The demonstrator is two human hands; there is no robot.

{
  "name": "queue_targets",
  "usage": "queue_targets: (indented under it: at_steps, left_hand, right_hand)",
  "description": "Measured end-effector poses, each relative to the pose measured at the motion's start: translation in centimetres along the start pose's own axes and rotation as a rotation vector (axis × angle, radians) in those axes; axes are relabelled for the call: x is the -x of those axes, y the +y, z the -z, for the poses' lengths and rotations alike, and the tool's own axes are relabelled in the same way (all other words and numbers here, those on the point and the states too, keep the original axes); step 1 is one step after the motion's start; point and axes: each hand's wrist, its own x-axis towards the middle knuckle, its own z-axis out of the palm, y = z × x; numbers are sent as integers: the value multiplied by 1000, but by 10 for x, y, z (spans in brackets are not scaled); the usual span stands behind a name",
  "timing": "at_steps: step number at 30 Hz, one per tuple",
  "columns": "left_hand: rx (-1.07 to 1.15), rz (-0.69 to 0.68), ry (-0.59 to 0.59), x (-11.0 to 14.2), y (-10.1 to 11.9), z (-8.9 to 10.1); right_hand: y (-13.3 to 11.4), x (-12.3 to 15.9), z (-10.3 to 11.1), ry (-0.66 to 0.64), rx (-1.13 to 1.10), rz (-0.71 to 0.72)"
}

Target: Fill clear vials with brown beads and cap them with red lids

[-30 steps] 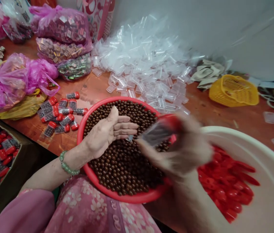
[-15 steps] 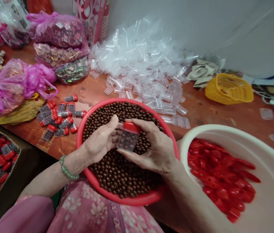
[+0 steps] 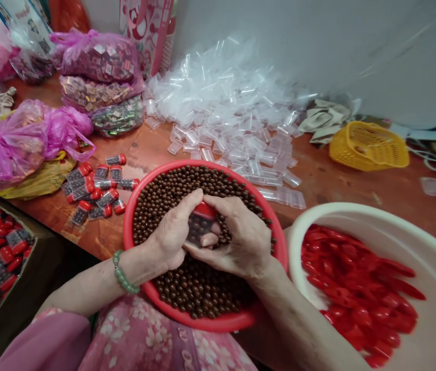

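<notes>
Over a red basin (image 3: 128,226) heaped with round brown balls (image 3: 198,293), I hold a small clear plastic container (image 3: 197,226) with a red cap (image 3: 204,209). Brown balls show through its wall. My right hand (image 3: 243,239) grips it from the right, thumb and fingers at its top and bottom. My left hand (image 3: 169,237) closes on its left side, with the thumb up at the cap. The left fingers are mostly hidden behind the container.
Filled red-capped containers (image 3: 98,185) lie left of the basin, and more fill a cardboard box (image 3: 44,245). Clear empty containers (image 3: 229,113) are piled behind. A white tub (image 3: 299,247) with red caps (image 3: 357,288) stands right. A yellow basket (image 3: 368,149) and pink bags (image 3: 13,144) are farther back.
My left hand has moved in from beside the container and closed against its left side. The container sits slightly lower and is more covered by my hands.
</notes>
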Motion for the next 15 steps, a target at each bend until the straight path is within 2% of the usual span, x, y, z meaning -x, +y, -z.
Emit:
queue_targets:
  at_steps: [2,6,10,11,13,15]
  left_hand:
    - [-22,-30,18,1,-2,-2]
    - [-108,-18,-24,6,-5,1]
    - [-273,-124,-123,23,5,17]
    - [-347,-178,-113,27,12,24]
    - [-522,-320,8,32,29,44]
    - [-702,-548,254,28,51,73]
  right_hand:
    - [-2,0,0,11,10,25]
    - [-8,3,1,6,37,66]
    - [-11,5,2,-113,-18,76]
    - [-11,6,4,-143,-38,73]
    - [-7,10,11,-170,-58,46]
    - [0,18,19,-158,-45,-11]
